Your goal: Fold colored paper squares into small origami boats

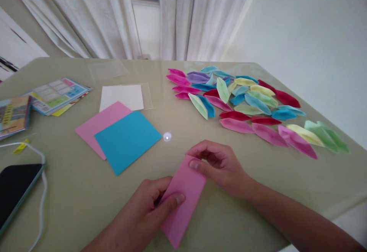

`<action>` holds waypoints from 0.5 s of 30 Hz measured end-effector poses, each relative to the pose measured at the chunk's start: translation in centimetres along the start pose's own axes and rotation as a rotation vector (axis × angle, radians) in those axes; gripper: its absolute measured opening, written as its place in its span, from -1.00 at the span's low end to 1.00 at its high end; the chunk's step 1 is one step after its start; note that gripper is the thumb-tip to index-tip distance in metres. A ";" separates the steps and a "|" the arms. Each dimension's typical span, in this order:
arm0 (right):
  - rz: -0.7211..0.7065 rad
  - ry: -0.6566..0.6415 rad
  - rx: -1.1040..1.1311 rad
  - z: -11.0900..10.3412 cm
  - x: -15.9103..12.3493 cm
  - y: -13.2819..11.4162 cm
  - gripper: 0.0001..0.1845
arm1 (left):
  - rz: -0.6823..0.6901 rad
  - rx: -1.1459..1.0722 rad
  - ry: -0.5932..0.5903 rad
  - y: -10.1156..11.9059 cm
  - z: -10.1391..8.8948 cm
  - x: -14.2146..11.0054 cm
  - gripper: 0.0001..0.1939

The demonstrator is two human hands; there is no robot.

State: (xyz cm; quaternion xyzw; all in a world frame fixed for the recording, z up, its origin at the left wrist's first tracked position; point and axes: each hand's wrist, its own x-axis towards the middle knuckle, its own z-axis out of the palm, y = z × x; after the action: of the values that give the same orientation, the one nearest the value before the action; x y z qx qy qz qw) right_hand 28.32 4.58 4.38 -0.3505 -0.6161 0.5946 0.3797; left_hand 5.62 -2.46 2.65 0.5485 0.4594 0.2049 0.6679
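Note:
A pink sheet of origami paper (187,198), folded into a long rectangle, is held tilted above the table between both hands. My left hand (150,206) pinches its left edge near the lower half, thumb on top and fingers behind. At the upper end my right hand (222,166) grips the corner, its thumb pressed on the front face and the fingers curled behind. Left of the hands, a blue paper square (129,141) overlaps a pink paper square (100,126). Several folded paper boats or petals (246,103) in many colours are spread out at the right.
White sheets (122,95) in a clear sleeve lie behind the squares. Booklets (60,95) rest at the far left. A phone (18,187) and a white cable (44,191) occupy the left front. Beyond the table (160,72) hang pale curtains (183,18).

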 end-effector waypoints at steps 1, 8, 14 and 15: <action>-0.002 0.000 0.001 0.0 0.0 0.0 -0.86 | -0.002 0.004 -0.004 0.0 0.0 0.0 -0.58; -0.018 0.002 -0.002 -0.1 0.0 0.1 -0.85 | 0.005 0.004 -0.005 0.2 0.0 0.0 -0.58; -0.011 0.005 0.002 0.0 0.0 0.1 -0.85 | 0.003 -0.019 -0.011 -0.1 0.1 -0.1 -0.60; -0.012 0.005 0.003 0.0 0.0 0.1 -0.85 | 0.000 -0.027 -0.010 -0.1 0.1 -0.1 -0.61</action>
State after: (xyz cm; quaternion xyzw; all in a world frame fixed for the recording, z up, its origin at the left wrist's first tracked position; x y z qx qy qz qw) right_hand 28.31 4.58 4.30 -0.3475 -0.6162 0.5924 0.3855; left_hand 5.64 -2.64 2.63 0.5404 0.4532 0.2081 0.6777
